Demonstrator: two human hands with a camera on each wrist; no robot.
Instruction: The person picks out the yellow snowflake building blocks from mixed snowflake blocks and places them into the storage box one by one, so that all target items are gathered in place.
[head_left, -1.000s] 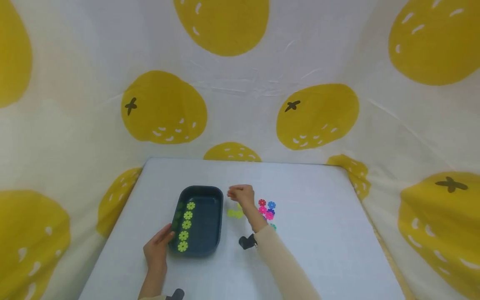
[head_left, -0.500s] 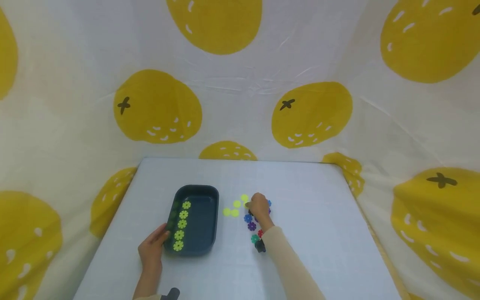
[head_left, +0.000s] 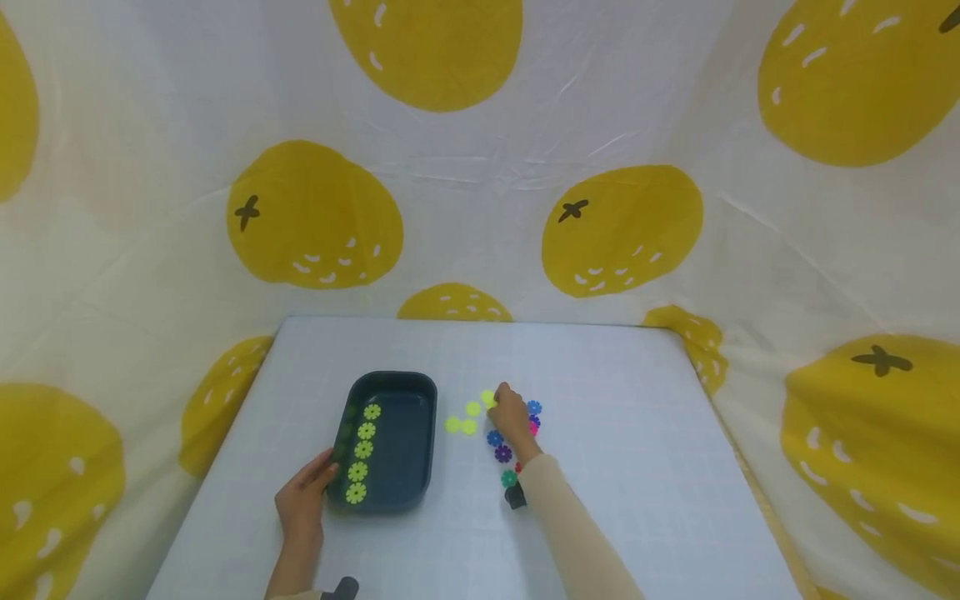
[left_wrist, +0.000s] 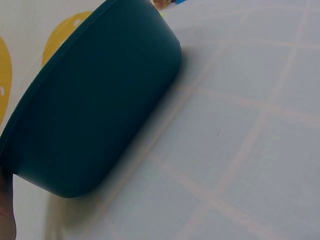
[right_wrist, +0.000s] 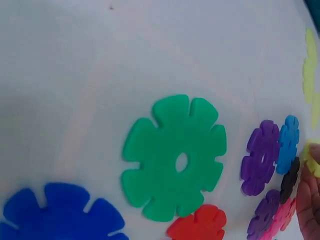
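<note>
In the head view a dark teal tray (head_left: 396,498) stands on the table with several yellow flower-shaped plastic discs (head_left: 363,450) in a column along its left side. My left hand (head_left: 302,498) holds the tray's near left edge; in the left wrist view the tray's outer wall (left_wrist: 95,100) hides most of the hand. Right of the tray, my right hand (head_left: 513,419) pinches a yellow disc (right_wrist: 312,159) at its fingertips. More yellow discs (head_left: 468,427) lie between the tray and this hand.
Around the right hand lie flower discs in other colours: a green disc (right_wrist: 175,157), a red disc (right_wrist: 200,224), a dark blue disc (right_wrist: 62,215), and purple discs (right_wrist: 261,157). Some are hidden under the right forearm. Fruit-patterned cloth (head_left: 472,208) hangs behind the white table (head_left: 637,500).
My right hand has moved from beside the tray's far right edge rightward to the loose discs, and now pinches a yellow one. The left hand stays on the tray. The head view shifted slightly.
</note>
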